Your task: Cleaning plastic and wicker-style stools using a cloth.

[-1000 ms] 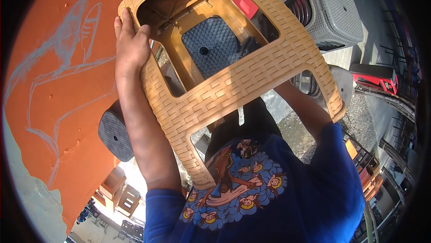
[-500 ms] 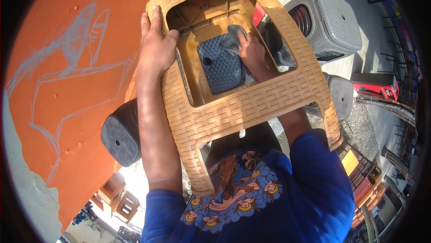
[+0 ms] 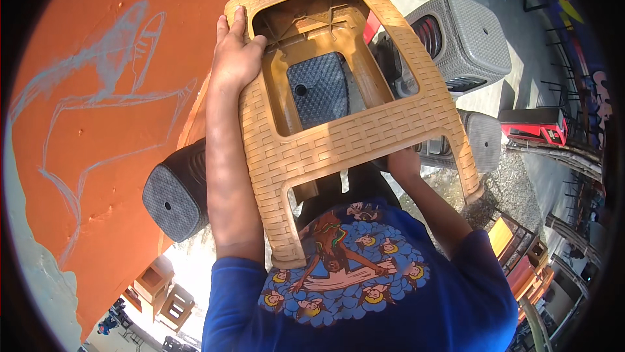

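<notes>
At left hand (image 3: 237,59), gripping its edge: tan stool (image 3: 351,140) | right hand (image 3: 403,162): partly behind, hold unclear

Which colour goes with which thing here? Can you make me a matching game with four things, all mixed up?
Things:
1. Held plastic stool
2. T-shirt
3. Wall
4. Upper-right stool

Colours:
A. Orange, with pale scribbled lines
B. Grey
C. Tan
D. Blue, with a printed picture

Right pairs: 1-C, 2-D, 3-A, 4-B
</notes>
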Tool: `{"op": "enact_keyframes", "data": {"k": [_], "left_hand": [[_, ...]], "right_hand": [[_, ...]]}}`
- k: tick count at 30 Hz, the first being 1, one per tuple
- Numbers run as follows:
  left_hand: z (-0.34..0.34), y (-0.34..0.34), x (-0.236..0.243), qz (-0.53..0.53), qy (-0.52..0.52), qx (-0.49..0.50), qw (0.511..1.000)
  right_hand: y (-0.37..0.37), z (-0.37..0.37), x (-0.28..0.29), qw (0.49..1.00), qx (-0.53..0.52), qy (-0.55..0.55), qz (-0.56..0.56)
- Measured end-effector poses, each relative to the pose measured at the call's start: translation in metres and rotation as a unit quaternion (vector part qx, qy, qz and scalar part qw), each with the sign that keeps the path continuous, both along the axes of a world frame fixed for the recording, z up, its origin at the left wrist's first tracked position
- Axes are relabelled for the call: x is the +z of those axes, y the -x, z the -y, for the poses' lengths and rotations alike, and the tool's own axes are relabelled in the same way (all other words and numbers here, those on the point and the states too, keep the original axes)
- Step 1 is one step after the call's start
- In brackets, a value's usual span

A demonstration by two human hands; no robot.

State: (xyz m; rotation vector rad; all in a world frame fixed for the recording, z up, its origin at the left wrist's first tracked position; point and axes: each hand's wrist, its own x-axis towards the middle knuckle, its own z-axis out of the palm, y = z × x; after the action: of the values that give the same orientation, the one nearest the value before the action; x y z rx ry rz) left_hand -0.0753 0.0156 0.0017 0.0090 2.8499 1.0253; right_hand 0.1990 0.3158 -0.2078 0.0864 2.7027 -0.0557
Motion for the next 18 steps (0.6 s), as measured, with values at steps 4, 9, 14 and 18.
{"op": "enact_keyframes", "data": {"k": [4,9,14,18], "left_hand": [[0.004,-0.003,-0.002,0.005,0.035,0.051,0.998],[0.047,0.003,-0.001,0.136,-0.228,0.057,0.962],[0.036,0.014,0.075,0.142,-0.08,0.017,0.986],[0.049,0.067,0.078,0.089,-0.024,0.084,0.992]], "right_hand": [[-0.011,-0.019,0.032,0.988,-0.054,-0.034,0.137],[0.004,-0.029,0.056,0.976,-0.191,0.094,-0.052],[0.075,-0.021,0.021,0.856,-0.199,0.434,-0.201],[0.118,0.018,0.015,0.885,-0.191,0.392,-0.163]]}}
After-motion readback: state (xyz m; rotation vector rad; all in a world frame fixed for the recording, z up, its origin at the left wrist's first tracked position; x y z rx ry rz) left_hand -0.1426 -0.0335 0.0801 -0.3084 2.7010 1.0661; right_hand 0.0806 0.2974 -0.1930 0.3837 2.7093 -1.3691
